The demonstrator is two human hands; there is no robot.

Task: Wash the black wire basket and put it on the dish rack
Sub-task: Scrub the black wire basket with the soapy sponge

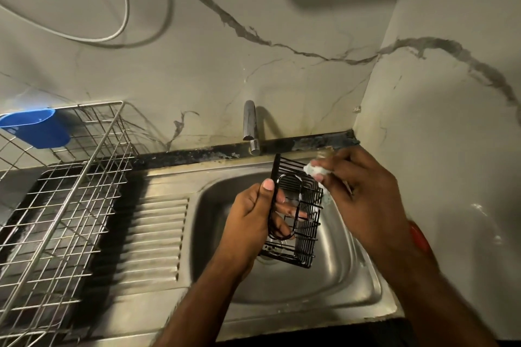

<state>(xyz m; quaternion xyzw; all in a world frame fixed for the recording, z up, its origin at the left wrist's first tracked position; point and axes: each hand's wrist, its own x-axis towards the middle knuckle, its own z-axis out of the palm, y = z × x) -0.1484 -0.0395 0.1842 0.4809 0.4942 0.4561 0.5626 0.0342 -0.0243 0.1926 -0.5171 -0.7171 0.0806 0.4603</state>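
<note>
Left hand (pixel 253 214) grips black wire basket (pixel 298 222) (right hand (pixel 358 177) pinches sponge (pixel 314 169)).

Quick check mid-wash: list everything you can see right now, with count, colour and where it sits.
black wire basket: one, black, held tilted over the sink basin
soapy pale scrubbing sponge: one, whitish, at the basket's upper edge
stainless steel sink: one, silver, centre, with ribbed drainboard on its left
chrome tap: one, silver, behind the basin; no water visible
metal wire dish rack: one, silver, left of the drainboard
blue plastic cup holder: one, blue, hung on the rack's rear edge
cables: two, white and dark, looped on the marble wall
left hand: grips the basket's side
right hand: pinches the sponge
</note>
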